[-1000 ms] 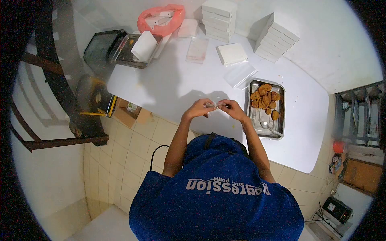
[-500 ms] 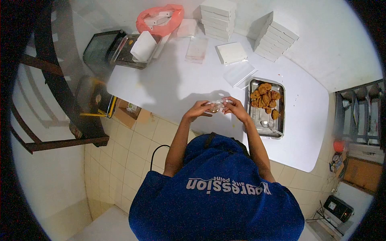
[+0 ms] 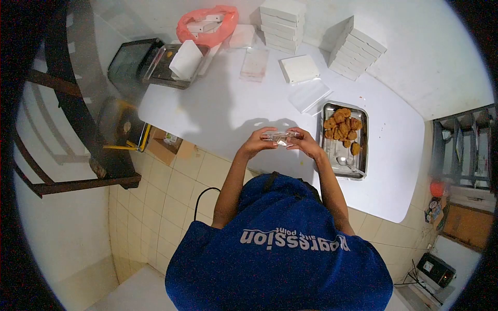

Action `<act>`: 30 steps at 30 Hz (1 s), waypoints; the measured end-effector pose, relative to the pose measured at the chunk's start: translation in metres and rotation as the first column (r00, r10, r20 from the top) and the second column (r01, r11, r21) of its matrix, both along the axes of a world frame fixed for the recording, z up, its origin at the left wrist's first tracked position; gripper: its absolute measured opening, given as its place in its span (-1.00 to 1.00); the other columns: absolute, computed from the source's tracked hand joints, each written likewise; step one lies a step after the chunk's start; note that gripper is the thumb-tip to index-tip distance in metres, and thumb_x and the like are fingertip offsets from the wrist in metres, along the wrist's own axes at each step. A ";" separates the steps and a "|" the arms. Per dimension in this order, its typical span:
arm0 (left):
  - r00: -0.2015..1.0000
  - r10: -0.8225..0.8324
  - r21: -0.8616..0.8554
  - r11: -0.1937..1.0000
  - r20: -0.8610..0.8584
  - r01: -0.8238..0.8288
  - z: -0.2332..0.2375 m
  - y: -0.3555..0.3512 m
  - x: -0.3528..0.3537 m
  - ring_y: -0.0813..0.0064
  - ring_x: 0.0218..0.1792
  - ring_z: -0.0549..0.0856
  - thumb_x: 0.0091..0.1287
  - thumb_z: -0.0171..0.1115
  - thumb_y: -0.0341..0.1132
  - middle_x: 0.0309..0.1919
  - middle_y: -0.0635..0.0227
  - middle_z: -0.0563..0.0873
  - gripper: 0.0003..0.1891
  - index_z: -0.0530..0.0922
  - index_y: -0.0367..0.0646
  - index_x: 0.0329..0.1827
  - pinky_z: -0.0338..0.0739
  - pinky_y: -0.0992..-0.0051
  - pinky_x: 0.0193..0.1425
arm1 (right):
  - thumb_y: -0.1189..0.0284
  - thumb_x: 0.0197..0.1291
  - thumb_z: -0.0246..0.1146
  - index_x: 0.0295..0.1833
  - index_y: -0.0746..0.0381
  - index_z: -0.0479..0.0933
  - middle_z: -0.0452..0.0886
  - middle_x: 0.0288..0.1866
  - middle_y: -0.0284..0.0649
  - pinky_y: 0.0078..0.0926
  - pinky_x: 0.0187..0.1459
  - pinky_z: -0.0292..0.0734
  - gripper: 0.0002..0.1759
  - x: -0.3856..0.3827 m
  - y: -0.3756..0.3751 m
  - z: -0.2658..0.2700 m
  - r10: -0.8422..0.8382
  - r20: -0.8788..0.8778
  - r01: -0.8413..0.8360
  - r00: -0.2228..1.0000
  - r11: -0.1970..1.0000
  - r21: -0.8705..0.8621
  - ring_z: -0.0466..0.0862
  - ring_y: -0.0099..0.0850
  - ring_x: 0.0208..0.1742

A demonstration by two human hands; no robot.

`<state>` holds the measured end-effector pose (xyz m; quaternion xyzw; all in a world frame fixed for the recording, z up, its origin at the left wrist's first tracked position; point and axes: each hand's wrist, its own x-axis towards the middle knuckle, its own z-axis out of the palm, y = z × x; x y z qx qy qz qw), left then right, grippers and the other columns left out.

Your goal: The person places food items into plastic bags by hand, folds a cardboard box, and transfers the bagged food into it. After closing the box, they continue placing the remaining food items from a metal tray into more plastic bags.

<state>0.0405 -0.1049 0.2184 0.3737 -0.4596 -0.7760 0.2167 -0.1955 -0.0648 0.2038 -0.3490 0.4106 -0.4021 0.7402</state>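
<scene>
Between my hands, close over the near edge of the white table [image 3: 223, 98], is a crinkled clear plastic bag [image 3: 281, 137]. My left hand [image 3: 256, 142] pinches its left end, and my right hand [image 3: 306, 142] grips its right end. Something small and brownish shows faintly through the plastic. To the right of my right hand lies a metal tray [image 3: 365, 150] holding a heap of browned fried pieces [image 3: 342, 124] and a spoon [image 3: 342, 160]. Flat clear plastic bags [image 3: 309, 96] rest just beyond the tray's left corner.
White boxes stand in a left stack [image 3: 282, 26] and a right stack [image 3: 357, 49] by the wall, with a single white box [image 3: 301, 69] in front. A pink plastic bag [image 3: 207, 35] and a second metal tray [image 3: 165, 72] with a white box [image 3: 185, 59] are at the far left.
Both hands have drawn the plastic bag out flatter and straighter between them, the left fingers turning up around its end. The tray and boxes have not moved.
</scene>
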 end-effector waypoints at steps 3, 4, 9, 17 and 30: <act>1.000 0.017 -0.027 0.999 0.016 -0.017 -0.005 -0.001 0.002 0.29 0.04 0.65 0.18 0.36 -0.52 0.09 0.06 0.60 -0.36 0.35 -0.15 0.36 0.63 0.36 0.12 | 0.50 0.24 0.29 0.24 0.29 0.34 0.56 -0.01 -0.10 -0.36 -0.04 0.71 -0.52 -0.003 0.000 -0.005 0.012 -0.037 -0.011 0.999 1.000 0.018 0.66 -0.36 -0.03; 1.000 0.023 -0.019 1.000 0.009 -0.023 -0.004 -0.001 0.003 0.30 0.04 0.66 0.17 0.37 -0.52 0.08 0.06 0.61 -0.36 0.36 -0.14 0.35 0.64 0.35 0.12 | 0.49 0.23 0.30 0.24 0.29 0.35 0.56 -0.01 -0.11 -0.36 -0.04 0.70 -0.51 -0.004 0.001 -0.006 0.048 -0.020 -0.048 0.999 0.999 0.006 0.65 -0.36 -0.02; 0.989 -0.148 -0.046 0.988 -0.017 0.147 -0.004 -0.004 -0.003 0.31 0.03 0.67 0.14 0.40 -0.52 0.05 0.11 0.64 -0.39 0.42 -0.15 0.30 0.66 0.33 0.10 | 0.42 0.20 0.33 0.29 0.28 0.32 0.56 0.06 -0.09 -0.37 -0.06 0.69 -0.43 -0.005 0.001 0.000 0.208 0.030 -0.209 0.978 0.975 0.070 0.64 -0.36 0.01; 0.938 -0.278 -0.349 0.875 0.206 0.335 -0.001 -0.045 -0.027 0.35 0.00 0.68 0.13 0.46 -0.37 0.09 0.19 0.65 -0.46 0.52 -0.17 0.21 0.60 0.38 0.12 | 0.20 0.30 0.26 0.24 0.28 0.42 0.66 -0.04 -0.15 -0.36 -0.14 0.67 -0.49 -0.006 0.001 -0.007 0.286 -0.152 -0.283 0.946 0.958 0.040 0.71 -0.32 -0.16; 0.496 0.258 -0.550 0.534 0.829 0.642 -0.001 -0.245 -0.214 -0.03 0.46 0.18 -0.10 0.56 -0.07 0.50 0.07 0.10 0.06 0.13 0.04 0.49 0.21 -0.10 0.40 | 0.25 0.38 0.15 0.26 0.32 0.39 0.64 0.02 -0.07 -0.35 -0.04 0.62 -0.53 -0.091 0.071 0.007 0.084 0.089 -0.095 0.993 0.986 0.135 0.67 -0.28 -0.05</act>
